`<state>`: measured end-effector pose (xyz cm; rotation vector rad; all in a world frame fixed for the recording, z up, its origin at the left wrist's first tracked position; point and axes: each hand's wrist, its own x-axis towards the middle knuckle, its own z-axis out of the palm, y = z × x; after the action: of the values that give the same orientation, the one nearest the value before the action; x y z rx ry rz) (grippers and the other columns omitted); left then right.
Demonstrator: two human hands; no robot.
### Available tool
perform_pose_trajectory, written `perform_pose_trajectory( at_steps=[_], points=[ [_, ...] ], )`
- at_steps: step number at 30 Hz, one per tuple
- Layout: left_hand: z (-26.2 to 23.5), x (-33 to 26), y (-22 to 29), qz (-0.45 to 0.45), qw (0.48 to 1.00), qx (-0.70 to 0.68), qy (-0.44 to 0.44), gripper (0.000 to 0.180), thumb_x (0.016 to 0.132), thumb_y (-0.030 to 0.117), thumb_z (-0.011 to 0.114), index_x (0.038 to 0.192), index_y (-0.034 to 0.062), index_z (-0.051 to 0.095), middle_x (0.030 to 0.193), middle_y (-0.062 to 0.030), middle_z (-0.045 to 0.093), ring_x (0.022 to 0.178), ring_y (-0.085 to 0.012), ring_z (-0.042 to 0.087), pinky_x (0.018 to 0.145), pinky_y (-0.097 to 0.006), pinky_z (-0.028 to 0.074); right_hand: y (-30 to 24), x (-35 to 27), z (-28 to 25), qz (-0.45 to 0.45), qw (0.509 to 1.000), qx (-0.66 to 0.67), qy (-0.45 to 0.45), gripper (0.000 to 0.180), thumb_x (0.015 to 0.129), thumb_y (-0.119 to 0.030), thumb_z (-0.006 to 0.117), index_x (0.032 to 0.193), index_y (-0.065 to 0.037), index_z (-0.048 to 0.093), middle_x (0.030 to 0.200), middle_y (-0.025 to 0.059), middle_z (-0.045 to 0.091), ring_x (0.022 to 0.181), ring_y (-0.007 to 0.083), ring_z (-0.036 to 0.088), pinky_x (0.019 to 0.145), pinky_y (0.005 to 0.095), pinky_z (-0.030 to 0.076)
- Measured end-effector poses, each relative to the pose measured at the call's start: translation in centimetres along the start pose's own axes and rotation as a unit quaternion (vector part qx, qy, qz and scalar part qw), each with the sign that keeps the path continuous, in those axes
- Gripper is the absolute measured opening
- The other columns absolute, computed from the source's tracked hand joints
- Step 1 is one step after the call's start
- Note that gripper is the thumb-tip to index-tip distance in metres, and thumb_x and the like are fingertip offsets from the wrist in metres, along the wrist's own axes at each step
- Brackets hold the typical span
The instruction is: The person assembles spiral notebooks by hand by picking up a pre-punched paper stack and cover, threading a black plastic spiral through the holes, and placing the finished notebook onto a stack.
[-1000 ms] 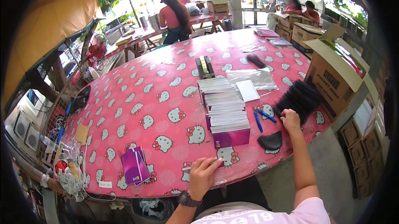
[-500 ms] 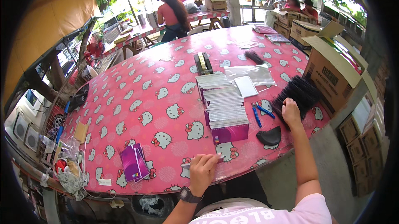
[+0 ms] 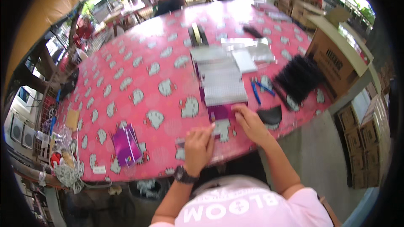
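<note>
Near the table's front edge, my left hand (image 3: 198, 146) is closed round a thin notebook (image 3: 180, 141), seen almost edge-on with a bit of purple showing. My right hand (image 3: 249, 122) has its fingers pinched together beside the front of a long row of notebooks (image 3: 225, 90) with purple covers. Whether a thin coil is in that pinch is lost in the blur. Right of the row lie blue-handled pliers (image 3: 261, 90), a black curved pouch-like thing (image 3: 270, 116) and a heap of black spiral binding coils (image 3: 298, 77). A small stack of purple notebooks (image 3: 127, 146) rests to the left.
A tape dispenser (image 3: 197, 34) stands behind the row, near clear plastic bags (image 3: 263, 50) and a white pad (image 3: 244, 61). An open cardboard box (image 3: 332, 61) is at the right edge. A wire rack (image 3: 46, 130) and bagged odds and ends flank the left. People work farther back.
My right hand has left the coil heap and come left to the front of the notebook row. The left hand still grips the thin notebook. The whole view has shifted with my head.
</note>
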<state>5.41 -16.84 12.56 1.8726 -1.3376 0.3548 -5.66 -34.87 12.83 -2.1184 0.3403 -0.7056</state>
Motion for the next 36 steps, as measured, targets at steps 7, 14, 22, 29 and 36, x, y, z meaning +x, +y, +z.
perform_pose_trajectory(
  at_steps=[7,14,22,29,36],
  points=[
    [0.1,-0.7,-0.3,-0.006,1.000,0.000,0.000,0.023,0.073,0.007,0.071,0.096,0.0077,0.068,0.084,-0.0054,0.060,0.080,-0.0237,0.054,0.072,-0.036,0.040,-2.1,-1.4,6.2,0.087,0.996,-0.022,0.008,0.031,0.090,-0.008,0.051,0.121,-0.007,0.051,0.105,0.0207,0.059,0.087,0.0390,0.061,0.073,0.0439,0.048],
    [0.2,-1.0,-0.6,0.004,1.000,-0.012,0.007,0.022,0.072,0.008,0.072,0.093,0.0080,0.068,0.081,-0.0044,0.060,0.077,-0.0226,0.054,0.070,-0.034,0.041,-2.1,-1.5,1.0,-0.001,0.993,0.055,-0.108,0.032,0.082,-0.001,0.062,0.113,-0.010,0.065,0.081,0.0065,0.055,0.075,0.0177,0.057,0.068,0.0295,0.047],
    [0.3,-0.5,-0.2,0.014,0.999,-0.031,-0.009,0.019,0.071,0.008,0.072,0.090,0.0088,0.068,0.081,-0.0039,0.061,0.078,-0.0226,0.055,0.070,-0.035,0.041,-1.5,-0.5,0.6,-0.020,0.991,0.048,-0.121,0.025,0.069,0.003,0.068,0.092,-0.005,0.064,0.081,0.0056,0.055,0.079,0.0194,0.053,0.069,0.0317,0.044],
    [0.0,-0.7,-0.3,0.013,0.999,-0.036,-0.016,0.019,0.071,0.009,0.073,0.089,0.0092,0.068,0.081,-0.0034,0.062,0.077,-0.0221,0.055,0.070,-0.034,0.041,-1.8,-0.3,1.4,-0.157,0.982,-0.041,-0.100,0.017,0.068,0.004,0.064,0.080,-0.006,0.058,0.079,0.0064,0.052,0.079,0.0247,0.049,0.074,0.0359,0.040],
    [0.1,-0.8,-0.3,0.013,0.999,-0.036,-0.008,0.019,0.070,0.008,0.074,0.089,0.0092,0.069,0.080,-0.0036,0.062,0.077,-0.0221,0.055,0.069,-0.033,0.041,-1.1,-0.5,1.4,-0.182,0.979,-0.019,-0.093,0.016,0.069,0.005,0.063,0.080,-0.006,0.057,0.081,0.0069,0.052,0.079,0.0250,0.049,0.070,0.0350,0.041]
  ],
)
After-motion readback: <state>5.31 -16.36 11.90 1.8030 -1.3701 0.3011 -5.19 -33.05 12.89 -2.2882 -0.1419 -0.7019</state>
